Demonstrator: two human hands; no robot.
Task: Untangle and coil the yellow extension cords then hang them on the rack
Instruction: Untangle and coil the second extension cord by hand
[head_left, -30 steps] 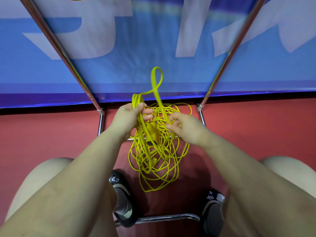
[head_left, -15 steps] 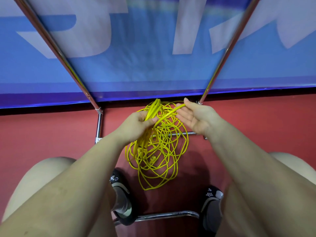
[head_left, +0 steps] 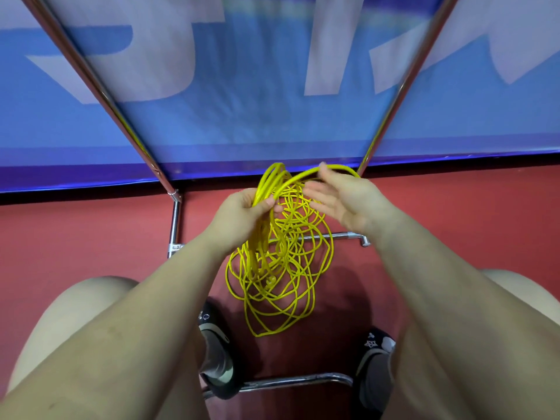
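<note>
A: Entry. The left hand (head_left: pixel 242 216) pinches a bundle of gathered turns of the thin yellow plastic-sheathed extension cord (head_left: pixel 281 265) between thumb and curled fingers, at the top of the mass. The right hand (head_left: pixel 339 198) is spread, palm toward the left hand, fingers straight; one arc of cord runs from the left hand's bundle up and over its fingertips.

B: Position of the cord?

A: Most of it hangs below the left hand as a loose tangle of overlapping loops, above the red floor (head_left: pixel 454 231) and between the person's two dark shoes (head_left: pixel 218 353). Whether the lowest loop touches the floor cannot be told. The tangle hangs in front of the chrome tube rack frame (head_left: pixel 174 225), whose poles rise against a blue banner with white lettering (head_left: pixel 242 95).

B: Judgement on the step?

A: Coiling while untangling, early: few turns gathered, much still snarled. To do it well, the left hand should hold the gathered turns firm while the right draws one strand free and lays an even loop beside the last. Pulling hard would likely tighten crossings; better to shake the mass loose and follow a single strand.

B: Risk?

A: Turns could slip off the left thumb.
</note>
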